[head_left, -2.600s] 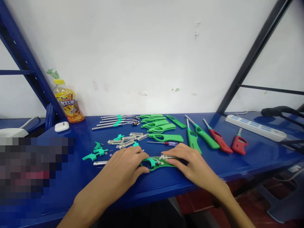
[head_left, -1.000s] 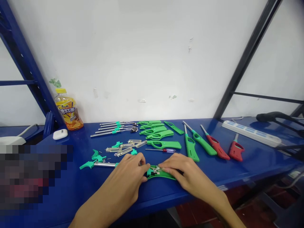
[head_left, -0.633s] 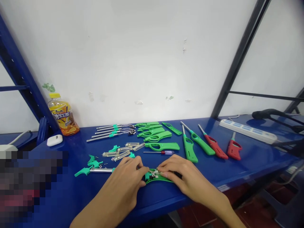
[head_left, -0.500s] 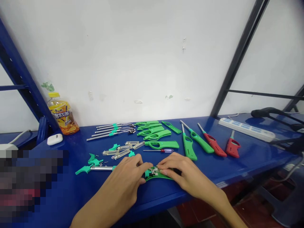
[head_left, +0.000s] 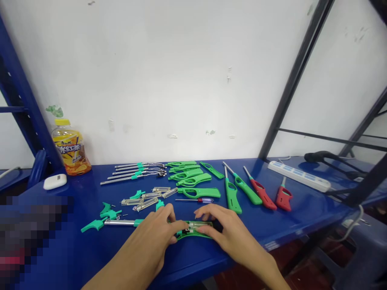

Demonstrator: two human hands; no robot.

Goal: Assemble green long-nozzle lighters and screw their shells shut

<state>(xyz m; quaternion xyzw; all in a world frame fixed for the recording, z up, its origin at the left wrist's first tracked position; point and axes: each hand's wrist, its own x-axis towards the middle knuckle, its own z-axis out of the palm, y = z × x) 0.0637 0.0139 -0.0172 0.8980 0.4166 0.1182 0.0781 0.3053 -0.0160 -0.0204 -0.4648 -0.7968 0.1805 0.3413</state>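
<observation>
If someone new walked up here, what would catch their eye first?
Probably the bright green lighter shells in the middle of the blue table, and two red lighters to their right. Then the left hand and right hand, close together in front, over an open green shell.

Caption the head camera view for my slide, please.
Left hand and right hand at an open green handle, a screwdriver lying just beyond.

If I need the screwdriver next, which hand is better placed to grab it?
Probably the right hand: it is nearer the handle of the screwdriver, while the left hand is farther off, at the left end of the open green shell. The right's fingers are at the clear tube, though.
</observation>
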